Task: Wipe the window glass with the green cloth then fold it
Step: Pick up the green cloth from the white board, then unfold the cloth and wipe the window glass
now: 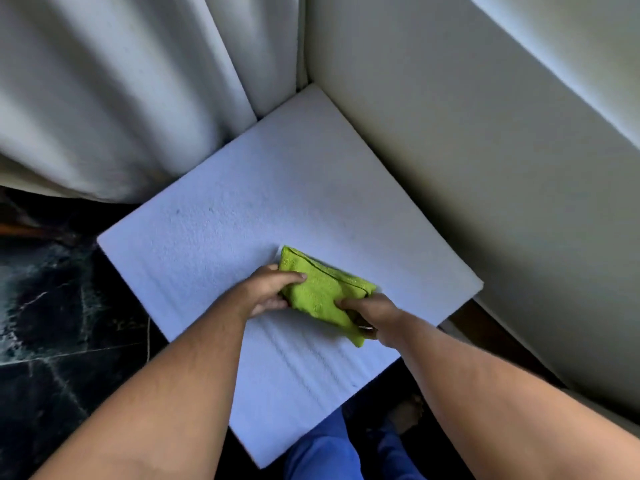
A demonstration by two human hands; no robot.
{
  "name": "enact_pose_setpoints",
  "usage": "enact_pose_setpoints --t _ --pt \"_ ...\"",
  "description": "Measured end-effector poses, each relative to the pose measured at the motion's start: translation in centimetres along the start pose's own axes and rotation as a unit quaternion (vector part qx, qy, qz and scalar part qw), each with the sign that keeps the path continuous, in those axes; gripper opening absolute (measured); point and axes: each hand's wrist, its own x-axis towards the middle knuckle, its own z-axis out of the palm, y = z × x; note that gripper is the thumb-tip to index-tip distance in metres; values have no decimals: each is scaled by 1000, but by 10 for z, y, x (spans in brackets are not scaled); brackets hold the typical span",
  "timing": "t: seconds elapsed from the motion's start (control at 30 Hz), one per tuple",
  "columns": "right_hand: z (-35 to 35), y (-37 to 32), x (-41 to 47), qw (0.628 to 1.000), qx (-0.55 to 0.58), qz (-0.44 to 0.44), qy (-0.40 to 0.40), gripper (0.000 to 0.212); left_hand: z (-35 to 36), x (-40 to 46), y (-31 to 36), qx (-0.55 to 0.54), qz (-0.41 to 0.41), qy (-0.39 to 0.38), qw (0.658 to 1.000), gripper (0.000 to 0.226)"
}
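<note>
The green cloth [322,292] lies folded into a small thick rectangle on a white foam board [221,230]. My left hand [270,289] grips the cloth's left edge, thumb on top and fingers tucked under. My right hand [372,315] pinches the cloth's near right corner, fingers curled around the fabric. Both hands touch the cloth. No window glass shows in this view.
White curtains [121,98] hang at the back left. A pale wall or frame [467,150] runs along the right side of the board. Dark marble floor [52,323] lies to the left. My blue trouser leg [322,448] and bare foot [408,414] sit below the board's near edge.
</note>
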Motion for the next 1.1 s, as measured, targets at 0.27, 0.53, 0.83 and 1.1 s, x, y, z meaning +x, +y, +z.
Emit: enact_pose_setpoints --t 0.27,0.53,0.83,1.1 --pt "-83 -39 -149 969 109 -203 -86 29 44 -135 74 -92 105 -186 973 52" --pt "-216 -20 -357 923 184 -338 -24 47 186 -338 184 150 259 -206 932 19" --pt "-325 48 -540 750 379 -532 -106 89 395 -593 244 406 399 -406 715 20" --pt "-412 65 -706 633 376 -652 182 42 499 -743 279 504 607 -254 560 23"
